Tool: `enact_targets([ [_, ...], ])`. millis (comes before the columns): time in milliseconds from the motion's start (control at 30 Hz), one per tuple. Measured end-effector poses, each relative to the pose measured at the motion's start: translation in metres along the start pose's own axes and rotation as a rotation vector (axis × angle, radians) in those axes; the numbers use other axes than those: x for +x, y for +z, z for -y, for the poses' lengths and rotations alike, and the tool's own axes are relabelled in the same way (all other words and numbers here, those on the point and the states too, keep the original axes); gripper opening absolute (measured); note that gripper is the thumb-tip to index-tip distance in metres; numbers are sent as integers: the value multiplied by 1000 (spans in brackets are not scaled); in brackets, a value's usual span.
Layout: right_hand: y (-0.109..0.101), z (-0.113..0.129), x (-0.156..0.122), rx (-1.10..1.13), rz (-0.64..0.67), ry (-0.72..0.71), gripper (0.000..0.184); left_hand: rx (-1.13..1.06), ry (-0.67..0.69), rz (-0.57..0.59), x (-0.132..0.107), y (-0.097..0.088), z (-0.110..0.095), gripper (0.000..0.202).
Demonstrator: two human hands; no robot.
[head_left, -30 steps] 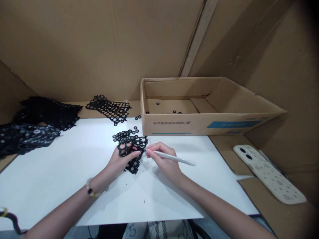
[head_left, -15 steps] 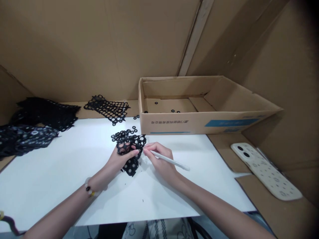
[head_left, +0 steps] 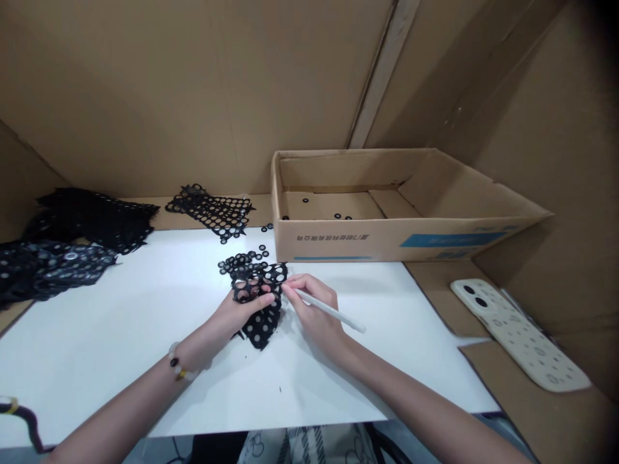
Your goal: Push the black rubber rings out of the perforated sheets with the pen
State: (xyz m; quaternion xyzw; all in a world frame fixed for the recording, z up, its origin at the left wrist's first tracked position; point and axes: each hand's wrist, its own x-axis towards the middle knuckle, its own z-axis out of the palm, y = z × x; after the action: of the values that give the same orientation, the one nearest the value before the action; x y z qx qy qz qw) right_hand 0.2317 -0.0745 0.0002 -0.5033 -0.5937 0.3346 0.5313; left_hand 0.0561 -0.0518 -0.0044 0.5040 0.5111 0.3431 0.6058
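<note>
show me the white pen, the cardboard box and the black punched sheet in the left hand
white pen (head_left: 333,311), head view, middle of its barrel
cardboard box (head_left: 338,249), head view, front wall
black punched sheet (head_left: 260,330), head view, lower flap

A cardboard box (head_left: 411,238) stands at the back of the bench (head_left: 120,361), punched sheets (head_left: 82,222) lie left of it, and a perforated plate (head_left: 520,335) lies right of it.

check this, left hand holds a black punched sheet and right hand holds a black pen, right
Not quite: the pen in the right hand is white, not black, as the head view shows. The left hand does hold the black punched sheet.
</note>
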Motion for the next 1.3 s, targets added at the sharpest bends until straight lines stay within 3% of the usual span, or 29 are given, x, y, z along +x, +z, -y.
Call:
enact_targets([
  [200, -6, -4, 5, 88, 98, 77, 14, -11, -3, 186, -8, -3, -12, 38],
  [267, -7, -5, 6, 145, 130, 100, 15, 12, 39, 179, -7, -2, -15, 36],
  [400, -8, -5, 6, 193, 100, 109, 15, 111, 99, -49, 5, 0, -11, 37],
  [500, -8, -6, 7, 228, 80, 124, 16, 217, 178, -183, 16, -4, -1, 49],
  [667, -7, -8, 6, 262, 89, 155, 16, 588, 577, -655, 18, -7, 10, 69],
  [733, -6, -8, 4, 251, 92, 160, 17, 744, 716, -648, 12, -6, 7, 54],
  [800, -5, -8, 3, 242, 93, 156, 17, 890, 777, -526, 6, -6, 1, 28],
  [867, -5, -7, 3, 239, 101, 148, 18, 984, 757, -356, 3, -6, -4, 12],
  [933, -5, -6, 2, 222, 109, 139, 18, 979, 702, -200, 2, -6, -8, 17],
  [1067, -6, -4, 2, 134, 78, 139, 18, 730, 626, -96, 5, -6, -8, 28],
  [1133, -8, -5, 5, 89, 39, 145, 19, 545, 609, -144, 9, -10, -7, 28],
  [1233, -13, -8, 12, 60, -31, 158, 20, 283, 535, -378, 19, -24, -7, 26],
  [1300, -16, -11, 16, 88, -61, 176, 19, 307, 472, -503, 27, -38, -10, 25],
])
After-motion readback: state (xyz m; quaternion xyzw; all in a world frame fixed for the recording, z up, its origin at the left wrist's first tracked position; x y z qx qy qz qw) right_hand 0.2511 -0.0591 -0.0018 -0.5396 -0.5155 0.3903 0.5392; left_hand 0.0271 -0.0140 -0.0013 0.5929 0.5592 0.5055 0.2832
